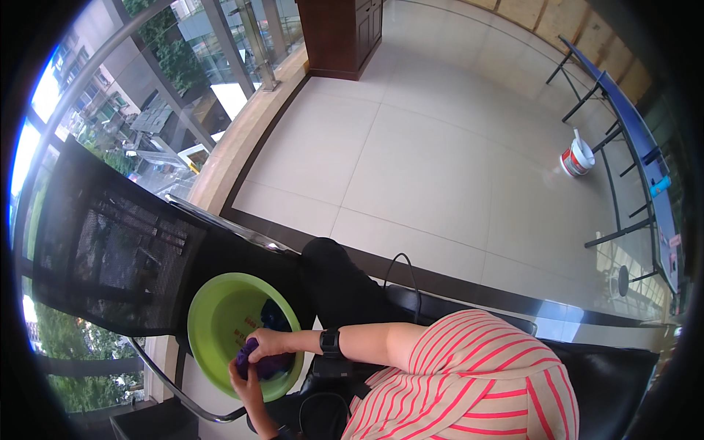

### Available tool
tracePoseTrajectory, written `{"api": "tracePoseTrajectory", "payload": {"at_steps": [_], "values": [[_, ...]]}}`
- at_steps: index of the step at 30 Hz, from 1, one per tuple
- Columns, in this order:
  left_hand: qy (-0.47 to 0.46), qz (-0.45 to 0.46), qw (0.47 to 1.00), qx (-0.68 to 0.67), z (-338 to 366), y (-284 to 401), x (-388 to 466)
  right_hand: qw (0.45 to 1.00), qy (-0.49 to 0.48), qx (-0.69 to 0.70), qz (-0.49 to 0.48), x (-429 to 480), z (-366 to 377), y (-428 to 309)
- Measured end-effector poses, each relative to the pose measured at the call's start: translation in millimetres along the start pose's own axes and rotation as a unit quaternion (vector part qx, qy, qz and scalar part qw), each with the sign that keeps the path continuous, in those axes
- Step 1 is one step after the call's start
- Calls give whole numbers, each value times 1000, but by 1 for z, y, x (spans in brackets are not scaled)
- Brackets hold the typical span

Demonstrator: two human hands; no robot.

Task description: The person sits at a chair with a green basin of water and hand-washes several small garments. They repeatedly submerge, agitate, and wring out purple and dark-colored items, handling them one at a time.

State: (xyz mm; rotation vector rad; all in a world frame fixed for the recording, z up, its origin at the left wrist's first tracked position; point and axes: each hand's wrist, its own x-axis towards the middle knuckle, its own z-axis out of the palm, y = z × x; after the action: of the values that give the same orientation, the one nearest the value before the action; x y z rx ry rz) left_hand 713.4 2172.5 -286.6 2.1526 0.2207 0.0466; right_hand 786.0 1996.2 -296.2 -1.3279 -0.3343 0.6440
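My right hand (266, 344) grips a bunched purple cloth (247, 352) from above, over a green plastic basin (212, 291). My left hand (245, 380) pinches the same cloth from the near side, its fingers wrapped around the bunch. More purple fabric lies below the hands, partly hidden by my right wrist; whether it is one piece with the held part I cannot tell. A dark blue cloth (272, 315) rests against the basin's inner wall. Reddish writing marks the basin's inside. The basin stands between my knees and a black mesh-backed chair (110, 242).
Chrome chair armrests (231, 224) flank the basin. A black cable (402, 256) loops beside my right leg. Windows (187, 71) line the left. Across the tiled floor (418, 165) stand a wooden cabinet (342, 38), a white bucket (577, 159) and a blue-topped table (632, 118).
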Motion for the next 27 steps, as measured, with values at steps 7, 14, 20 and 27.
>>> {"api": "tracePoseTrajectory", "payload": {"at_steps": [7,14,20,27], "values": [[-82,-32,996,23,-6,-6,-9,990,71,114,-36,10,-11,-18],[26,-191,799,-570,16,-8,3,985,77,-39,-149,-11,26,-29],[7,-174,790,-587,41,2,8,944,115,-290,-103,1,34,-30],[-110,55,691,-712,60,-8,5,920,74,-343,-177,-13,45,-29]]}}
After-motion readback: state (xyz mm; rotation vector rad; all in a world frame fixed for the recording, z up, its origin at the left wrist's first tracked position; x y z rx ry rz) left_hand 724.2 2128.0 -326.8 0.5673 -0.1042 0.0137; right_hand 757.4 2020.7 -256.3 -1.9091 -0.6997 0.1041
